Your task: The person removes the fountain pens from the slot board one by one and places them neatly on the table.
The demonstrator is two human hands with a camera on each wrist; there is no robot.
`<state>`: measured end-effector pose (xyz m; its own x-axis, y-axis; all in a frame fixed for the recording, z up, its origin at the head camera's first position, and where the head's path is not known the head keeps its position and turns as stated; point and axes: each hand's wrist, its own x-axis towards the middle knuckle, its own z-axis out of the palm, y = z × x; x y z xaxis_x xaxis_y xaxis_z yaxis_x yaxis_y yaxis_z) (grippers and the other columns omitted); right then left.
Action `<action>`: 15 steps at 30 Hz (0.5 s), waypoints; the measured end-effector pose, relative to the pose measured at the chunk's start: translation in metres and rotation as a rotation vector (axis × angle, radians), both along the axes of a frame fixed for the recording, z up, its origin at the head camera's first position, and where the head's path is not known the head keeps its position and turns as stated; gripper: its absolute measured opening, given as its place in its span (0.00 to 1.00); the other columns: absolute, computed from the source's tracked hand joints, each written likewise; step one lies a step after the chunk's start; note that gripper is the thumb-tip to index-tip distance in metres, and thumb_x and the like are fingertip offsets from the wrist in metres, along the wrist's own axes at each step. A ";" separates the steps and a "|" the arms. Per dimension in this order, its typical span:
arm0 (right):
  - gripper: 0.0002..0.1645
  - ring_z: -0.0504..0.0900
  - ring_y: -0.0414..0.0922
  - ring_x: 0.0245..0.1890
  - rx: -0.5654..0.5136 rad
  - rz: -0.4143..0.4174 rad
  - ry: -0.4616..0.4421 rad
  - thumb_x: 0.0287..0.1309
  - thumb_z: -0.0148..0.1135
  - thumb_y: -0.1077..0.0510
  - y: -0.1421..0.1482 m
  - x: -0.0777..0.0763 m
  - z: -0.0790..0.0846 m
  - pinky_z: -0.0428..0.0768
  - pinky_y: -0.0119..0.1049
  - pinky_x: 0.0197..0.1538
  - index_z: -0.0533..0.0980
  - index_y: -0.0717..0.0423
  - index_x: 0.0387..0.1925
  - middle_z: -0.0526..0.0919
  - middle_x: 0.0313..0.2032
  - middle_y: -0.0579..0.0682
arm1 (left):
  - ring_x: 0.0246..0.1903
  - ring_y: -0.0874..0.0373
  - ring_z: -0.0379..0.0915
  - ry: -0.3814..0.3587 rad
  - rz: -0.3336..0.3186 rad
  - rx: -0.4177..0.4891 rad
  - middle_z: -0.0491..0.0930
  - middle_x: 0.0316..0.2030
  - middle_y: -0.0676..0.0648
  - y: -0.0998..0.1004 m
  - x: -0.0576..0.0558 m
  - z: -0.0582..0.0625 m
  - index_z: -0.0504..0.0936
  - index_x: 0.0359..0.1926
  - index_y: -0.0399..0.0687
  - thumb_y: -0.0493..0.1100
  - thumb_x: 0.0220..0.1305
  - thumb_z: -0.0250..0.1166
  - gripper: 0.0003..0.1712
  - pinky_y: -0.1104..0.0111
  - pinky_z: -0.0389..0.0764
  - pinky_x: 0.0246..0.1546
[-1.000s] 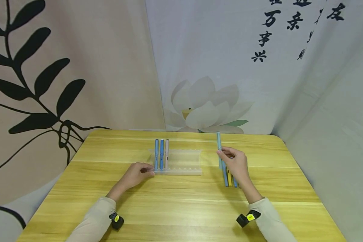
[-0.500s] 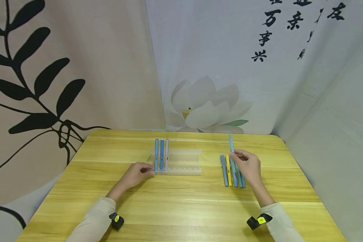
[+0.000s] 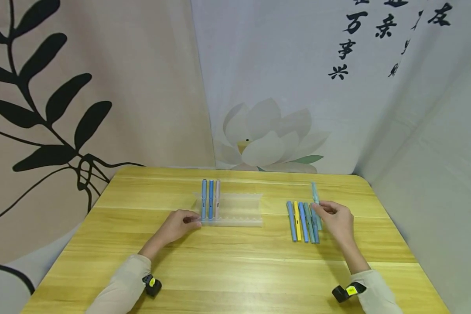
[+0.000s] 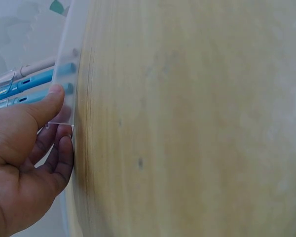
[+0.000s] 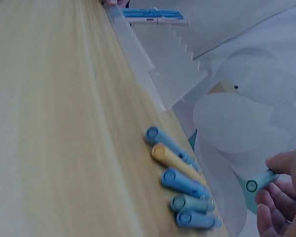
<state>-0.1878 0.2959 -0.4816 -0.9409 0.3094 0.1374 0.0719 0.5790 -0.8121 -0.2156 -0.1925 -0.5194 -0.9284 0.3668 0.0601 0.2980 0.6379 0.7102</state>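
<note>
My left hand (image 3: 180,226) pinches the left front corner of a clear plastic pen rack (image 3: 241,207), thumb on top of its front ledge in the left wrist view. Two blue pens (image 3: 211,199) and a pale pink pen (image 3: 217,199) lie side by side in the rack's left slots. My right hand (image 3: 339,220) holds a light teal pen (image 3: 315,192) between thumb and fingers, at the right end of a row of pens on the table. In the right wrist view this teal pen (image 5: 258,182) is raised, its round end facing the camera.
The row on the wooden table (image 3: 235,274) has a blue pen (image 3: 291,221), a yellow pen (image 3: 297,222), another blue pen (image 3: 304,223), a green pen (image 3: 309,224) and a further blue one. A printed curtain (image 3: 161,87) hangs behind the table's back edge.
My right hand has moved right with the teal pen, from the left end of the row to its right end, and lower. My left hand has stayed at the rack.
</note>
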 end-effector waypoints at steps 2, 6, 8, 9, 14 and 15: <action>0.26 0.82 0.37 0.34 0.003 -0.010 -0.020 0.61 0.72 0.41 0.005 0.001 -0.003 0.79 0.29 0.36 0.86 0.57 0.49 0.89 0.40 0.54 | 0.39 0.61 0.79 -0.002 0.002 0.001 0.87 0.41 0.49 0.000 0.000 0.000 0.87 0.53 0.38 0.44 0.67 0.70 0.17 0.63 0.82 0.44; 0.26 0.82 0.37 0.34 -0.004 -0.028 -0.057 0.61 0.72 0.41 0.012 0.003 -0.006 0.80 0.29 0.35 0.86 0.58 0.48 0.89 0.40 0.55 | 0.39 0.61 0.79 -0.002 0.005 0.000 0.87 0.41 0.49 0.000 -0.001 -0.001 0.87 0.53 0.39 0.44 0.67 0.70 0.17 0.64 0.81 0.44; 0.26 0.82 0.38 0.34 -0.008 -0.030 -0.076 0.62 0.71 0.42 0.014 0.005 -0.008 0.80 0.29 0.34 0.86 0.60 0.48 0.89 0.40 0.55 | 0.39 0.61 0.79 0.000 0.008 -0.002 0.87 0.41 0.49 0.000 -0.001 -0.001 0.87 0.52 0.39 0.44 0.67 0.70 0.17 0.63 0.81 0.44; 0.26 0.82 0.38 0.33 -0.004 -0.033 -0.081 0.62 0.72 0.42 0.015 0.006 -0.009 0.80 0.29 0.33 0.86 0.60 0.48 0.89 0.40 0.56 | 0.39 0.61 0.79 -0.001 0.009 -0.002 0.87 0.41 0.49 0.000 -0.001 -0.001 0.87 0.52 0.39 0.44 0.67 0.70 0.17 0.63 0.81 0.44; 0.27 0.82 0.39 0.33 0.023 -0.030 -0.108 0.62 0.71 0.42 0.022 0.008 -0.015 0.79 0.31 0.31 0.85 0.62 0.48 0.88 0.39 0.56 | 0.40 0.60 0.79 -0.002 0.011 -0.001 0.87 0.42 0.49 0.001 -0.001 -0.001 0.87 0.52 0.39 0.43 0.67 0.70 0.17 0.62 0.82 0.45; 0.28 0.82 0.40 0.33 0.026 -0.029 -0.113 0.62 0.71 0.42 0.023 0.008 -0.016 0.79 0.31 0.31 0.85 0.62 0.48 0.88 0.40 0.56 | 0.40 0.60 0.79 -0.002 0.012 0.000 0.87 0.42 0.48 0.001 -0.001 -0.001 0.87 0.52 0.39 0.43 0.67 0.70 0.16 0.62 0.81 0.45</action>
<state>-0.1793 0.3185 -0.4974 -0.9417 0.3341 0.0395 0.1787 0.5962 -0.7827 -0.2161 -0.1920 -0.5203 -0.9327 0.3560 0.0577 0.2888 0.6415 0.7107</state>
